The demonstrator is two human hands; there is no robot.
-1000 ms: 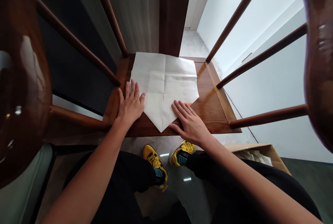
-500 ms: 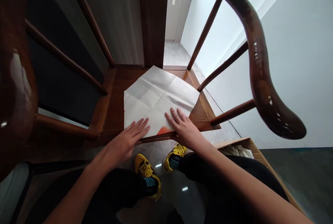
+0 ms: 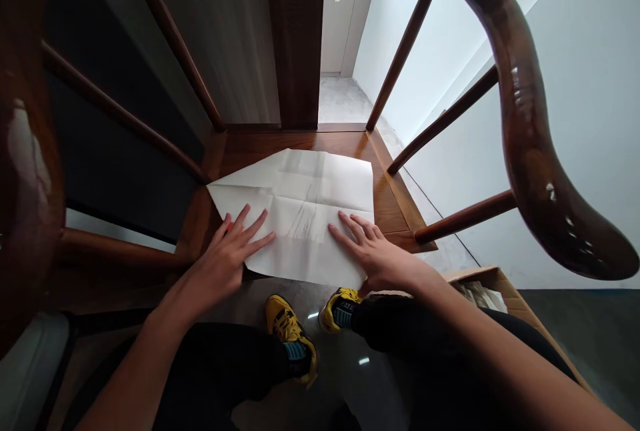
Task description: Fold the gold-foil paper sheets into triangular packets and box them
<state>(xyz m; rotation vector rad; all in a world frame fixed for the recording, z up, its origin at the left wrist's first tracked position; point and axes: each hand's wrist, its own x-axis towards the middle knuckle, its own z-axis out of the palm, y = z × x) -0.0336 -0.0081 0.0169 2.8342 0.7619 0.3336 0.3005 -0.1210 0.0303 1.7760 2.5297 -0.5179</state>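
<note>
Spread fingers (image 3: 257,231) on creased white paper (image 3: 305,184)

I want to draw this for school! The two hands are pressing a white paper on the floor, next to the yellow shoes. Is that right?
Not the floor. The white sheet of paper lies on the wooden chair seat, as the head view shows. The rest is right: the left hand and right hand press it, near the yellow shoes.
</note>
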